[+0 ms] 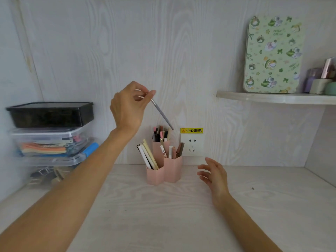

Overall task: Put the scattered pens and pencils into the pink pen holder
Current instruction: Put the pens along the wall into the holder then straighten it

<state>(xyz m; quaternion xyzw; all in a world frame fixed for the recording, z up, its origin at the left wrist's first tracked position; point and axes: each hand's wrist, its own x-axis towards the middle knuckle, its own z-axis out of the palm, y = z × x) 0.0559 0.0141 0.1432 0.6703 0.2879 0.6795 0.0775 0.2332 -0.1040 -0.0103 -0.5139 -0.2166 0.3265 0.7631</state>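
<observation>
Up above the pink pen holder [163,171] on the table [181,215], the left hand [128,106] pinches a grey pencil [162,114] tip-down for dropping in; the right hand [213,174] hovers beside, fingers relaxed, likely to steady it.

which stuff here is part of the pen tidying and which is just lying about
Part of the job:
grey pencil, pinched by the left hand
pink pen holder
right hand, open beside the holder

Just lying about:
black box
clear storage boxes
patterned tin on the shelf
wall socket
</observation>
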